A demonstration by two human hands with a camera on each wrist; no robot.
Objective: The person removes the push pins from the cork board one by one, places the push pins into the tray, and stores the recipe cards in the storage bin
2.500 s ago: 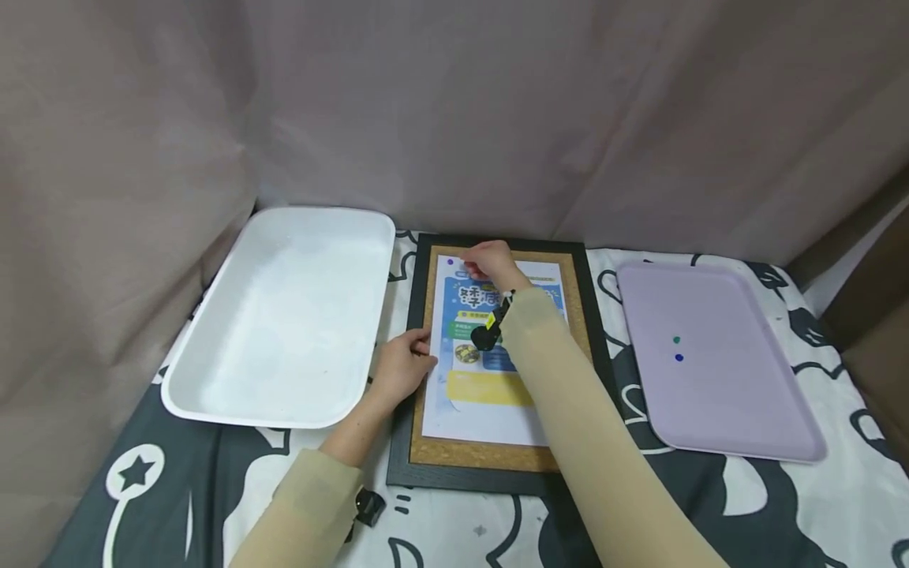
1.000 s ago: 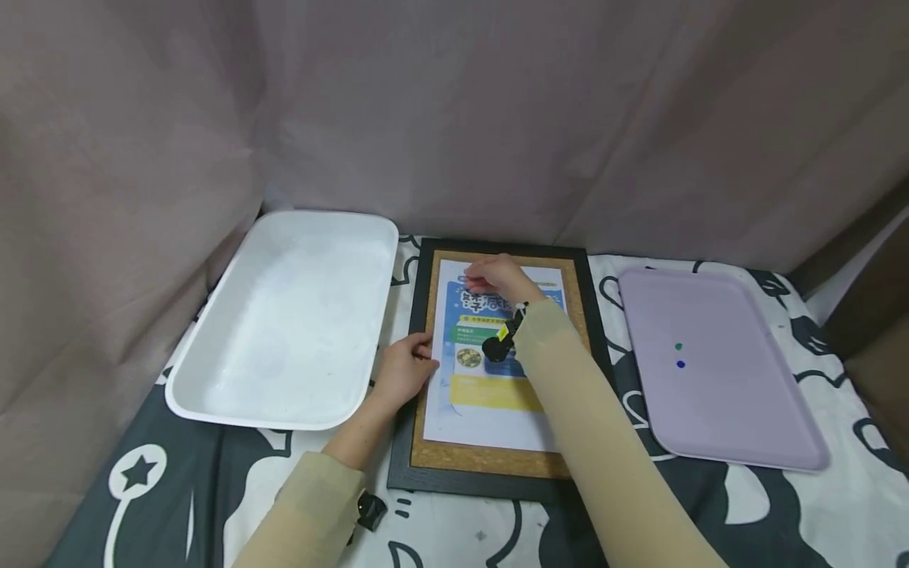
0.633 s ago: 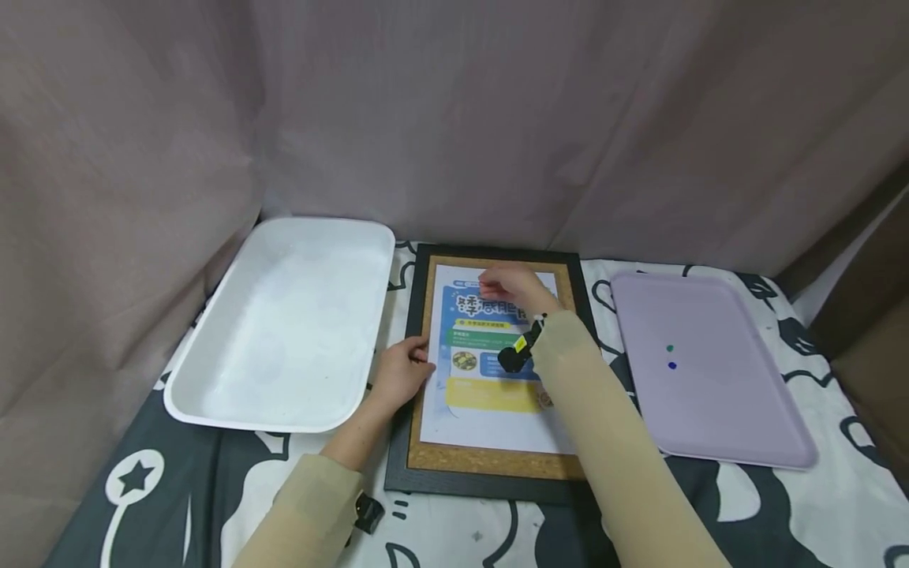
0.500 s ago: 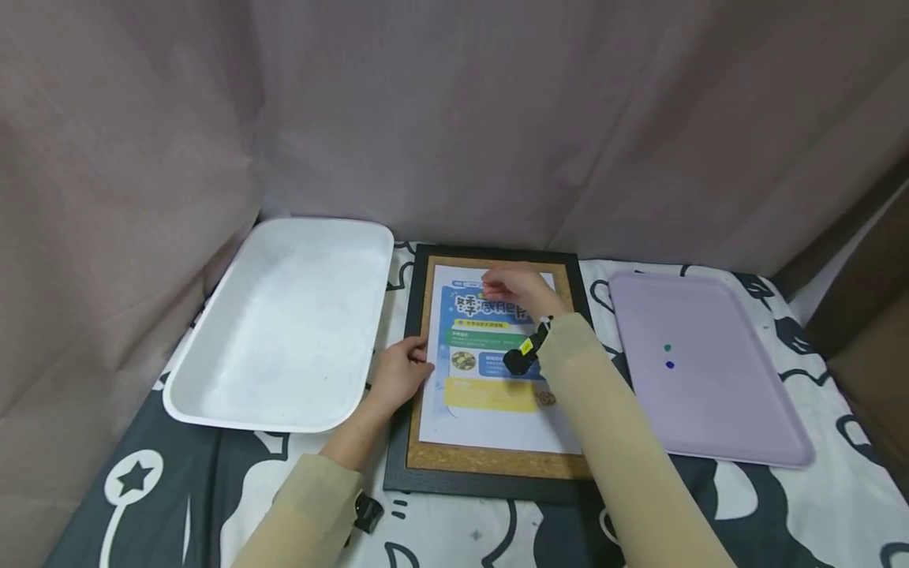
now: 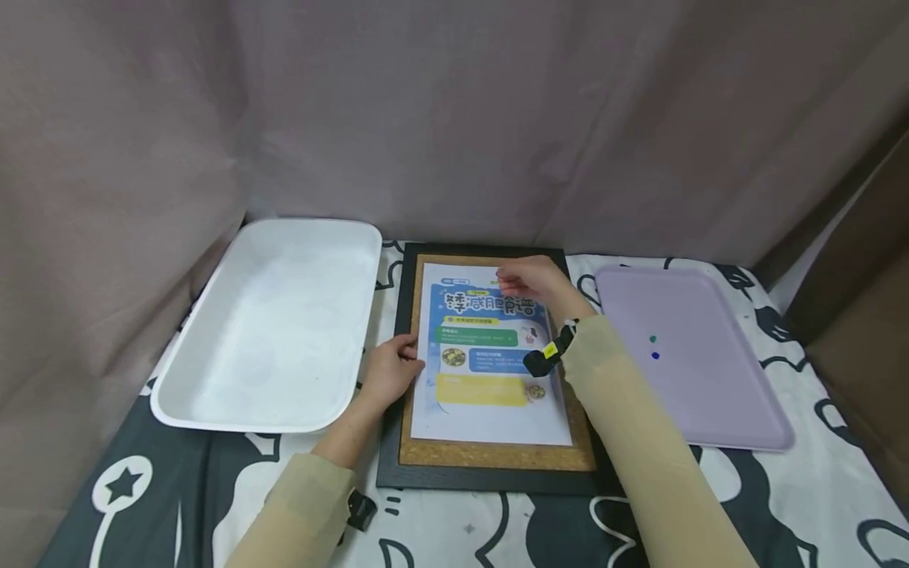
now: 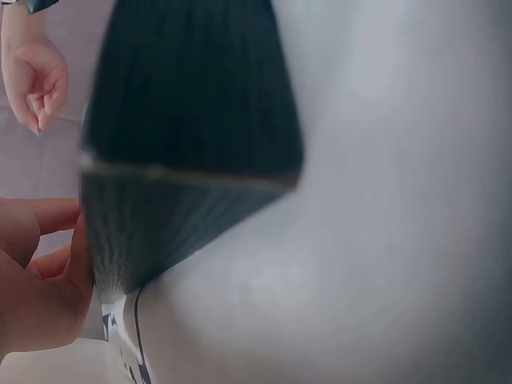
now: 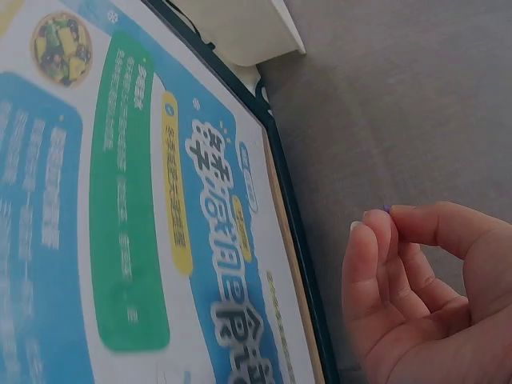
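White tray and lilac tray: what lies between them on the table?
In the head view, the black-framed cork board lies between the white tray and the lilac tray, carrying a printed poster.

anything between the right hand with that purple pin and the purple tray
Nothing visible. The right hand pinches the purple pin over the poster's top edge; only the cork board's frame and bare cloth lie before the purple tray.
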